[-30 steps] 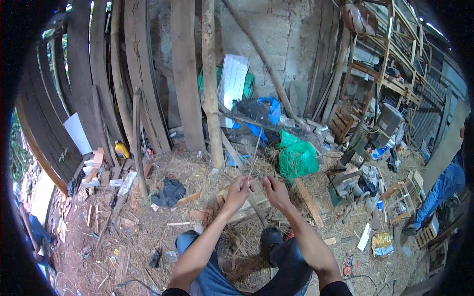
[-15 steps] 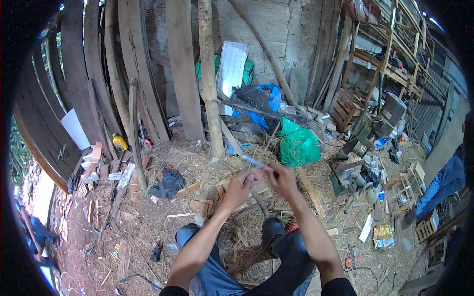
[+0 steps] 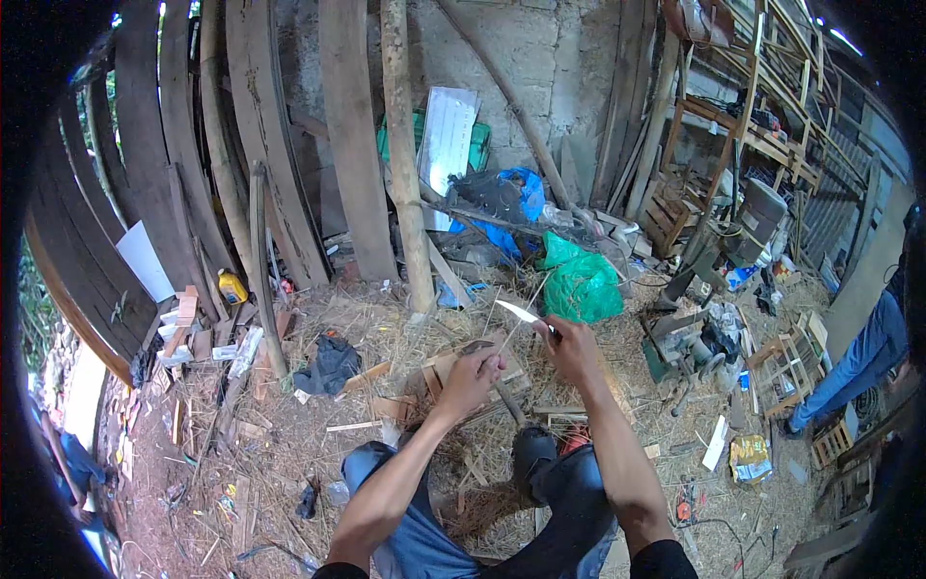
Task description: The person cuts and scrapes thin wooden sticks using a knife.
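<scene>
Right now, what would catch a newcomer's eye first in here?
Probably the bright green bag, lying just beyond the right hand, which grips a pale-bladed knife. Next, perhaps the yellow jug off to the left, by the upright planks.

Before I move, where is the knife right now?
In the head view, the knife is near the centre, in the right hand, its blade pointing toward the person's left, with the green bag just beyond and to the right.
</scene>
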The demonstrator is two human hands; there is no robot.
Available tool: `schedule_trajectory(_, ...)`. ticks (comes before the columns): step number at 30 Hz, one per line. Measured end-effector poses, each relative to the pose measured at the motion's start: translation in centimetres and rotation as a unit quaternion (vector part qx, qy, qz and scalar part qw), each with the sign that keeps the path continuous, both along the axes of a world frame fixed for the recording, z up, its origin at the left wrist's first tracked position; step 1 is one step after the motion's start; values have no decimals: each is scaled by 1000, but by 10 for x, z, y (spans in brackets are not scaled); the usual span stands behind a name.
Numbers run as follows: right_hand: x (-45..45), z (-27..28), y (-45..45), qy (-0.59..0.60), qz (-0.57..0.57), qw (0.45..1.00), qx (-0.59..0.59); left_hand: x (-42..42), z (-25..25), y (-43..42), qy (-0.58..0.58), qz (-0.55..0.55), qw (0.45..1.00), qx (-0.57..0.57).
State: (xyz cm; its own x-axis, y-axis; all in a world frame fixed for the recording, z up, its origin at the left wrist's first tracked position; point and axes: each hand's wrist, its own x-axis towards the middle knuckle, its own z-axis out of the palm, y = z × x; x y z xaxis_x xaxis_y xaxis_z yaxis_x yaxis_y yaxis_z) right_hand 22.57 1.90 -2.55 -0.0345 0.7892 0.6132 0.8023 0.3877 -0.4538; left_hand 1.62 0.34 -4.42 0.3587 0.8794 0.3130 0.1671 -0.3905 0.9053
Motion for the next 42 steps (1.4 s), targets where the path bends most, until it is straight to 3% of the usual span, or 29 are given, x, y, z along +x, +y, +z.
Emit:
schedule_trajectory(2, 4, -5, 0, -42, -36, 998, 17, 4, -12, 3, -17, -3, 1000, -16)
schedule_trajectory(4, 8, 0, -1, -1, -36, 999, -2, 0, -1, -3, -4, -13, 999, -45)
schedule_trajectory(6, 25, -14, 10, 28, -149, 988, -44, -6, 2, -5, 10, -16, 997, -75)
schedule_trajectory(8, 49, -32, 16, 68, -183, 980, -24, -12, -5, -10, 41, -14, 994, -97)
schedule_trajectory(10, 75, -36, 20, 109, -291, 944, -110, -25, -7, -6, 59, 11, 996, -62)
schedule_trajectory(14, 48, -25, 1, 136, -211, 962, -104, -21, 12, -2, 31, 54, 998, -26)
schedule_trajectory(16, 22, -20, 3, 209, -125, 969, -27, -14, 14, 3, 32, 62, 997, -37)
schedule_trajectory(18, -11, 17, -25, 128, -33, 985, -113, -11, 12, 3, 38, 75, 995, -49)
schedule_trajectory(19, -20, 12, -21, 130, -32, 985, -112, -8, 12, 3, 22, 76, 996, -28)
schedule_trajectory(21, -30, 2, -16, -27, 64, 997, -37, -4, 8, 5, 9, 75, 997, -7)
schedule_trajectory(24, -30, 5, -10, -35, 70, 997, -12, -5, 0, 7, -10, 82, 997, 1)
schedule_trajectory(26, -22, -2, -3, -17, 47, 999, 16, -5, 4, 3, 56, 113, 991, 51)
schedule_trajectory(28, -17, 7, -3, -18, -14, 997, -69, -1, 3, -1, 52, 116, 991, 47)
schedule_trajectory(30, -23, 0, -10, -2, -7, 997, -74, 4, 4, -6, 48, 117, 991, 42)
schedule_trajectory(32, -31, 2, -16, -20, 102, 995, -13, 7, 9, -8, 56, 118, 990, 47)
schedule_trajectory(34, -19, 1, -8, -32, 113, 993, 14, 2, 13, -14, 48, 109, 991, 57)
schedule_trajectory(36, 3, 6, 0, 76, -15, 995, -67, -2, 15, -19, 39, 97, 992, 69)
schedule_trajectory(37, 17, 5, 3, 63, -46, 993, -88, -7, 15, -24, 77, 80, 993, 29)
schedule_trajectory(40, 12, 1, -8, 105, -20, 994, -31, -5, 11, -19, 111, 76, 991, 5)
schedule_trajectory(42, -7, 4, -20, 72, 1, 995, -70, 2, 3, -14, 105, 89, 990, 14)
